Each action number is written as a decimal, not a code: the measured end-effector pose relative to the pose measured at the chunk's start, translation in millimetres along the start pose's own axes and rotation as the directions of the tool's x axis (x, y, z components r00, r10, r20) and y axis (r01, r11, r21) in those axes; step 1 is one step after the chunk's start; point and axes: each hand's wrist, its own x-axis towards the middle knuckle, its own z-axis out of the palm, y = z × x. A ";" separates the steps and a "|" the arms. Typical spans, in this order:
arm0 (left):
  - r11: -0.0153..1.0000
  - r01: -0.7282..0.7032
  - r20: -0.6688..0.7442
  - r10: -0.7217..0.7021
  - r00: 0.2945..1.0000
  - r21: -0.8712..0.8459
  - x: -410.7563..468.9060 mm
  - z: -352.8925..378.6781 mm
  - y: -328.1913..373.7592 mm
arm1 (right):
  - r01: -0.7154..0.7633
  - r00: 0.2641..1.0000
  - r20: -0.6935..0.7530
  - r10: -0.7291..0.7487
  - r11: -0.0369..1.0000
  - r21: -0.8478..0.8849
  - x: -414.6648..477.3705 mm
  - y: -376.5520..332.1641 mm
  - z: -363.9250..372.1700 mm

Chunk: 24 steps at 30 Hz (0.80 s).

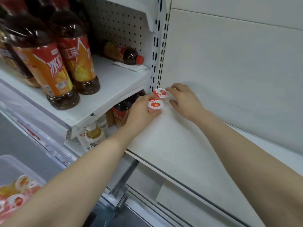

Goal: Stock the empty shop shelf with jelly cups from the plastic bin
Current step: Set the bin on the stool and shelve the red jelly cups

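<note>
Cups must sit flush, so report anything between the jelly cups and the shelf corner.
Nothing visible. The left hand holds the front jelly cup, the right hand the rear jelly cup, both in the shelf corner.

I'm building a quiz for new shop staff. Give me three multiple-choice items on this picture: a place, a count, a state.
1. Where on the white shelf do the jelly cups stand? A) back left corner B) front edge C) far right end
2. How many cups stand on that shelf? A) two B) four C) six
3. What is the left hand doing? A) hanging idle B) gripping the nearer cup C) holding a bottle
Key: 1A, they sit beside the slotted upright; 2A, only the nearer and the farther cup show there; 3B, its fingers curl round it.
</note>
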 end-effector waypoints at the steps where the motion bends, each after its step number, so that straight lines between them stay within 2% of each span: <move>1: 1.000 -0.003 0.001 0.003 1.000 0.007 1.2 0.6 0.3 | 0.001 1.000 -0.006 -0.001 1.000 -0.014 -1.6 0.7 -1.7; 14: 0.987 -0.056 0.059 0.048 0.997 0.153 -8.2 -18.7 3.4 | 0.044 0.999 -0.019 -0.049 0.983 -0.179 -27.7 -2.6 -22.3; 20: 0.917 -0.176 0.094 0.152 0.984 0.359 -38.0 -49.1 14.0 | 0.030 0.998 -0.039 -0.041 0.968 -0.251 -60.6 -25.6 -38.1; 24: 0.880 -0.265 0.147 0.224 0.963 0.394 -65.8 -72.9 16.0 | -0.008 0.997 -0.078 -0.013 0.962 -0.272 -93.4 -56.2 -49.2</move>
